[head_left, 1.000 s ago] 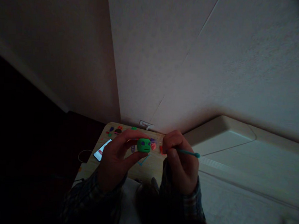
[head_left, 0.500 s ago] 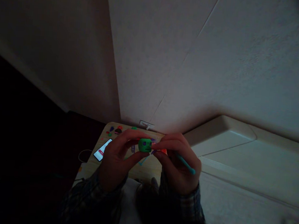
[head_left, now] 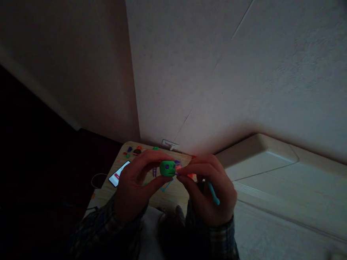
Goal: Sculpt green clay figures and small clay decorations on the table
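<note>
My left hand [head_left: 135, 181] is closed around a small green clay head [head_left: 165, 169], held up between thumb and fingers above the table. The head bears dark purple eyes and a slit of a mouth facing me. Right of it, my right hand [head_left: 212, 190] is closed, thumb and index fingertips pinched together by the head's edge. A teal modelling tool [head_left: 213, 194] is tucked in that hand, its rounded end sticking out below the fingers. A bit of purple shows at the pinching fingertips, too small to make out.
Under my hands is a small wooden table [head_left: 168, 201]. A lit phone [head_left: 119, 174] lies on its left side, near a dark round piece [head_left: 137, 151] and several small coloured bits. Against the wall stands a cream headboard [head_left: 265, 180] on the right.
My right hand has turned slightly, and the teal tool in it now points more steeply downward. The green head has shifted a touch left in my left hand.
</note>
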A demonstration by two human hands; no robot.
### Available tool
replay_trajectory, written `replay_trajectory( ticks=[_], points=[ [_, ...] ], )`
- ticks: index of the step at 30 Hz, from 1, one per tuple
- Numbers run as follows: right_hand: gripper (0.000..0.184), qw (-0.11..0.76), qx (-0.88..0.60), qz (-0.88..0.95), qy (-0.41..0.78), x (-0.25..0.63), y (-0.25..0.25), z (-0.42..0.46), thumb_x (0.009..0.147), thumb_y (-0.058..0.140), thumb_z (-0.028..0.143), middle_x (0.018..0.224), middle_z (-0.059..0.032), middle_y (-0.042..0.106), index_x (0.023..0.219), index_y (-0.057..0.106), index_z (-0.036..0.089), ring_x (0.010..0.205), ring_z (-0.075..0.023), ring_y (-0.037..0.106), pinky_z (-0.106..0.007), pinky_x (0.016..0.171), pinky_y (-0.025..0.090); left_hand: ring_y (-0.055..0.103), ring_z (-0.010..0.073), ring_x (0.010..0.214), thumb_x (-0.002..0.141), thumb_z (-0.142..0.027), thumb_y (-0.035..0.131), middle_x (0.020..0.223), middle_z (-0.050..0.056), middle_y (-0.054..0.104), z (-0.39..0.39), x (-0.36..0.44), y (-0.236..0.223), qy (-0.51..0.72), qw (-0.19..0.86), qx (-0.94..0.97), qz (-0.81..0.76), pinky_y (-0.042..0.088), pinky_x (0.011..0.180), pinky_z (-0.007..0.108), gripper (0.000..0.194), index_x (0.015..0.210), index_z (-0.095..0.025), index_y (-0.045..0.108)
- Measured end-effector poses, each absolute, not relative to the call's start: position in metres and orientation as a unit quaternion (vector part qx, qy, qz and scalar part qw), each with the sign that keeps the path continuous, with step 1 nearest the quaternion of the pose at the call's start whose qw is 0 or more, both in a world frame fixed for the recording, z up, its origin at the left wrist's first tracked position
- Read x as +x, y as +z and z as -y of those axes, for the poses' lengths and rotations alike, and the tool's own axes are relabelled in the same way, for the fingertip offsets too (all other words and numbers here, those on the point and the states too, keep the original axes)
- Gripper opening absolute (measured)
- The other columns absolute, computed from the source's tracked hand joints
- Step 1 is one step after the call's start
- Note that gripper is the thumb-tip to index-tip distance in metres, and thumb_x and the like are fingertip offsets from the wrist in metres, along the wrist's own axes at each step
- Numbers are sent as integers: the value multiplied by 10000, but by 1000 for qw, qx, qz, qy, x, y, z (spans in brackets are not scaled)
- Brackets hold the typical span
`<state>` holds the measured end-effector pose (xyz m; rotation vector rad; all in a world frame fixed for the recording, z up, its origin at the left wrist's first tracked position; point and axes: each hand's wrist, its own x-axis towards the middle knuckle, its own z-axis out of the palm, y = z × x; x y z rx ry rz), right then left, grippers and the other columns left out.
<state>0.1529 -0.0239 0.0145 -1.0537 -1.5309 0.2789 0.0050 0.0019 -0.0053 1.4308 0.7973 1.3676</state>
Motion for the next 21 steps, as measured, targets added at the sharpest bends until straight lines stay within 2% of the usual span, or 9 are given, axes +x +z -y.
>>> replay_trajectory(
  ticks=[11,21],
  points=[
    [116,557,-467,686,30,153,16,26,808,668,141,783,-19,635,837,690,251,716,-159,600,-293,589,501,648,168,911,749,-203,748,947,29,686,-2,6,-5,563,474,584,-342,554,846,279,211,955,-223,704],
    [104,572,-468,669,84,154,14,25,807,640,124,798,-15,627,807,658,226,721,-148,581,-273,570,457,663,178,901,718,-221,775,917,27,706,-1,4,-3,584,490,555,-335,558,837,290,206,915,-214,716]
  ],
)
